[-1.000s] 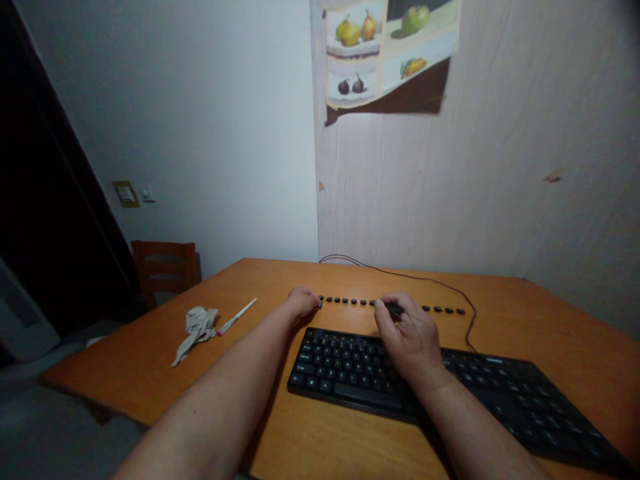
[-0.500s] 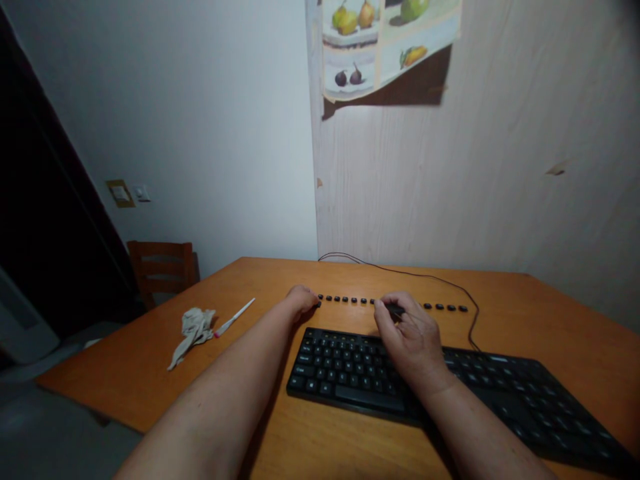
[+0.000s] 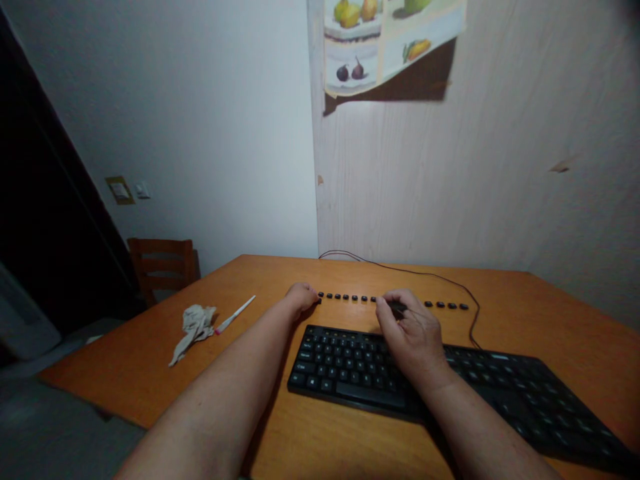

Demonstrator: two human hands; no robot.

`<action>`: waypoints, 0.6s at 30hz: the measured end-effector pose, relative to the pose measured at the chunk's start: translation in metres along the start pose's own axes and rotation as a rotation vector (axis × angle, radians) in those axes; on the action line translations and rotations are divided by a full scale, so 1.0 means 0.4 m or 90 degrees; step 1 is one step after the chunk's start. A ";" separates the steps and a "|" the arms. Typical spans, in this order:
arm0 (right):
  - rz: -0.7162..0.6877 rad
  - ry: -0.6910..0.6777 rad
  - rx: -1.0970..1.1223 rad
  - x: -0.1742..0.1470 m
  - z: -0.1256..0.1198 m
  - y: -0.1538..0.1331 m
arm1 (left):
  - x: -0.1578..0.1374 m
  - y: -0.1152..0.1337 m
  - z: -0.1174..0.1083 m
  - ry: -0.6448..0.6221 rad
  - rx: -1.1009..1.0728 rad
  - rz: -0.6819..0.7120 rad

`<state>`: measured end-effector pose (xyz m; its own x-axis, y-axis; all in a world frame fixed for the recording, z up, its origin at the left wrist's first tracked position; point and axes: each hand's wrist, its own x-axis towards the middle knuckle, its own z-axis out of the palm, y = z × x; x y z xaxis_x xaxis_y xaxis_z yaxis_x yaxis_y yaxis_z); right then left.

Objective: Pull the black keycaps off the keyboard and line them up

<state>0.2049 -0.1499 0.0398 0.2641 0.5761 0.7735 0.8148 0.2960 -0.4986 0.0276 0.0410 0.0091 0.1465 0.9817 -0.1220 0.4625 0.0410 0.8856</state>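
Observation:
A row of small black keycaps (image 3: 355,297) runs across the table behind a black keyboard (image 3: 370,398). My left hand (image 3: 301,298) is at the row's left end, its fingers closed on a single keycap (image 3: 319,301) just in front of the line. Over the keyboard's back edge, my right hand (image 3: 413,330) is curled, with the thumb against the fingers near the middle of the row. Something dark shows inside that grip, but I cannot make out what it is. The right hand hides part of the row and some keys.
Left on the wooden table (image 3: 340,448) lie a crumpled pale cloth (image 3: 197,323) and a white brush-like stick (image 3: 237,313) with a pink end. A thin black cable (image 3: 430,275) curves behind the row to the keyboard. A wooden chair (image 3: 163,262) stands beyond the left edge.
The view has tipped slightly, moving the scene a little in the picture. Both hands stay at nearly the same places, and the row looks unchanged.

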 end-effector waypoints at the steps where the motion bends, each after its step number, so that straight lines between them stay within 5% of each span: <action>1: 0.004 0.001 0.000 0.000 0.000 0.001 | 0.000 0.000 0.000 -0.005 0.001 -0.006; 18: -0.005 -0.003 -0.008 -0.002 0.000 0.001 | 0.014 -0.031 -0.006 -0.078 -0.034 0.006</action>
<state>0.2051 -0.1504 0.0389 0.2551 0.5767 0.7761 0.8235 0.2910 -0.4869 0.0206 0.0464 -0.0013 0.2575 0.9522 -0.1641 0.4144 0.0445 0.9090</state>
